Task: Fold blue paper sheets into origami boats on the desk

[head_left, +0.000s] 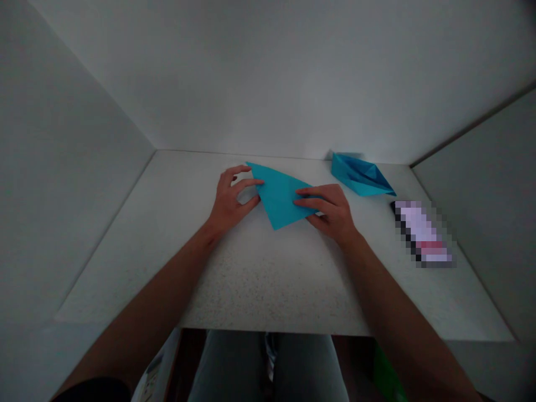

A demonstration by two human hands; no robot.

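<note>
Near middle of the speckled white bench (259,279): left grip (230,198) with fingers spread apart, tips at the left edge of a folded blue paper triangle (278,195); right grip (326,209) with fingers together, laid over the triangle's right part, any clamp on it impossible to tell. Triangle flat on the bench, between both grips. To the right, a pixelated flat object (422,234), too blurred to identify. Farthest, at the back right of the bench, a blue paper boat (360,176), its hollow mostly hidden, contents impossible to tell.
</note>
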